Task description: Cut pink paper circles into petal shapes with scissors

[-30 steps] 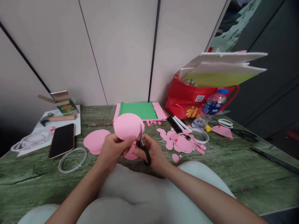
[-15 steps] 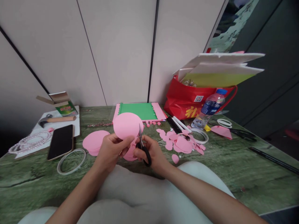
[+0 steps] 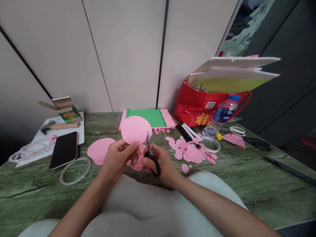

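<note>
Between thumb and fingers, my left hand [image 3: 122,156] pinches a round pink paper disc [image 3: 135,129] by its lower edge. My right hand [image 3: 161,161] is closed round the black handles of a pair of scissors [image 3: 155,164]. The blades point upward at the disc's right edge; whether they touch the paper I cannot tell. Below my hands lie more pink paper pieces [image 3: 136,164], partly hidden by my fingers. A stack of pink paper discs [image 3: 100,149] rests left of my left hand. Small pink paper cuttings [image 3: 194,152] are heaped to the right of my right hand.
Behind my hands lies a green sheet [image 3: 153,118]. A red bag [image 3: 190,108] and a water bottle [image 3: 223,113] stand at right, near markers [image 3: 189,131] and a tape roll [image 3: 214,144]. At left are a phone [image 3: 64,150], a hammer [image 3: 61,126] and a bead string [image 3: 32,149].
The pink disc has shifted slightly up and to the right in my left hand. My right hand and the scissors have barely moved.
</note>
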Demonstrator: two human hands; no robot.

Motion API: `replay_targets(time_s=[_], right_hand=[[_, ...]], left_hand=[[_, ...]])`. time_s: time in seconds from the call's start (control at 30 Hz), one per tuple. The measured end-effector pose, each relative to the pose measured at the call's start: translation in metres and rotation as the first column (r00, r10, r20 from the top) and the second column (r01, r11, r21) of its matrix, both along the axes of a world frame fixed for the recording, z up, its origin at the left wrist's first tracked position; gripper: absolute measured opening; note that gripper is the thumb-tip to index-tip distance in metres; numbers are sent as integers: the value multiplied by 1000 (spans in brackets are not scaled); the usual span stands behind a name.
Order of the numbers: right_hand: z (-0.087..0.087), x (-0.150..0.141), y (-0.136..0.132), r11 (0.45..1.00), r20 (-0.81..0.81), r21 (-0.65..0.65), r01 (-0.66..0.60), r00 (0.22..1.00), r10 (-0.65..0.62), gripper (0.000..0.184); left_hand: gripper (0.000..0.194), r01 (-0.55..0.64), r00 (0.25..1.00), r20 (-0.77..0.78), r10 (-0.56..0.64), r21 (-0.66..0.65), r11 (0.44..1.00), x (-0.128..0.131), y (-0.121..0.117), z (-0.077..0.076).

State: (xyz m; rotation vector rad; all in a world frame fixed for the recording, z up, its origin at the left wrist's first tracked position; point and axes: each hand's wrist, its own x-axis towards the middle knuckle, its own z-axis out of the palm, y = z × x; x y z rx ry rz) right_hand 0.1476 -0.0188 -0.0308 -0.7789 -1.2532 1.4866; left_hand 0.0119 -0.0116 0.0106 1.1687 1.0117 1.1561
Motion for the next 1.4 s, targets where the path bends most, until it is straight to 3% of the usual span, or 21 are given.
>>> replay_targets(time_s=[0.53,1.4], right_hand=[[3,0,1,1000,-33,-14,28,999,-28,45],[1,0,1,998,-50,-46,33,998,-35,38]], left_hand=[[23,-72,990,-122,73,18,997,1,2,-3],[22,-87,989,-115,92,50,995,0,2,-5]])
